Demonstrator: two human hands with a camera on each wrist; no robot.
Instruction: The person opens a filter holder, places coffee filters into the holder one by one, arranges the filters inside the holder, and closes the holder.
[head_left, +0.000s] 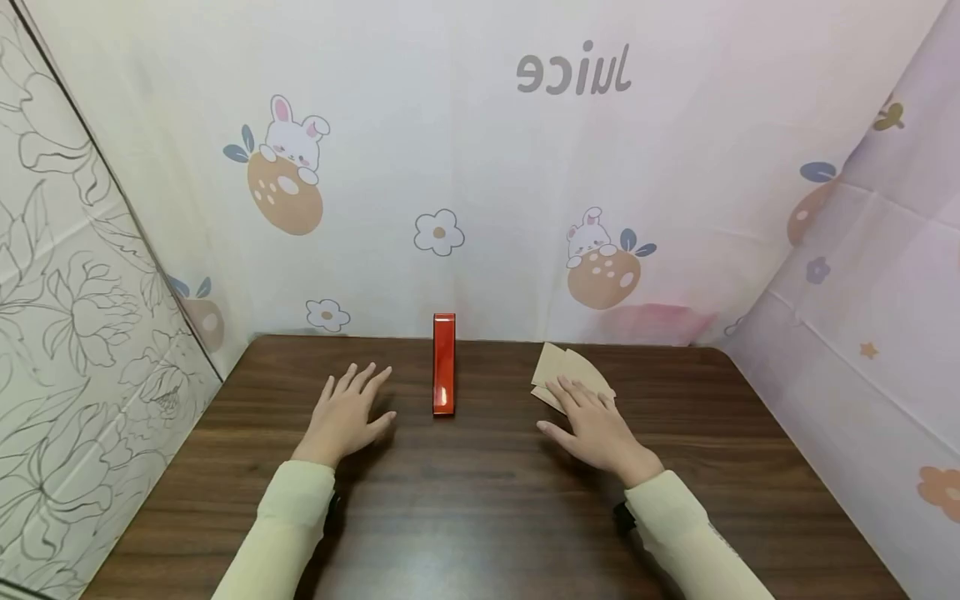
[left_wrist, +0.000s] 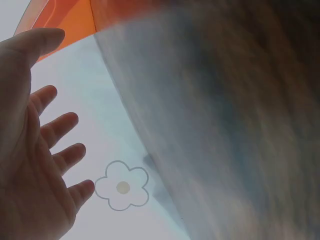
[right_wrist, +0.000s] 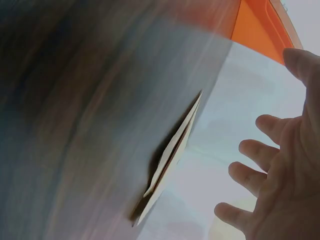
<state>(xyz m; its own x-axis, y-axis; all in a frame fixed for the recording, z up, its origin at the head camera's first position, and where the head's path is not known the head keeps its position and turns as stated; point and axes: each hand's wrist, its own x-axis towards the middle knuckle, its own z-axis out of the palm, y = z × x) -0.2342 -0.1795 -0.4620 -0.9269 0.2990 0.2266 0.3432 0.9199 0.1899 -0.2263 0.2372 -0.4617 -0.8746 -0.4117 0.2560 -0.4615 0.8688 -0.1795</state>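
A narrow, glossy red-orange holder (head_left: 444, 364) stands upright near the back middle of the table. In the left wrist view, the holder's side (left_wrist: 75, 22) shows as a broad orange panel with a curved outer edge. My left hand (head_left: 347, 417) is held over the table to its left, fingers spread and palm down, holding nothing. Brown fan-shaped papers, like cone coffee filters (head_left: 551, 365), lie in a small overlapping pile on the right. Above their near part hovers my right hand (head_left: 596, 429), fingers spread; the right wrist view shows a gap between it and the filters (right_wrist: 172, 155).
The dark wood-grain table (head_left: 442, 517) ends at a printed curtain (head_left: 480, 167) behind. More printed cloth hangs at the left and right sides. A pink patch (head_left: 663, 323) shows low on the back curtain. Each wrist carries a dark strapped device.
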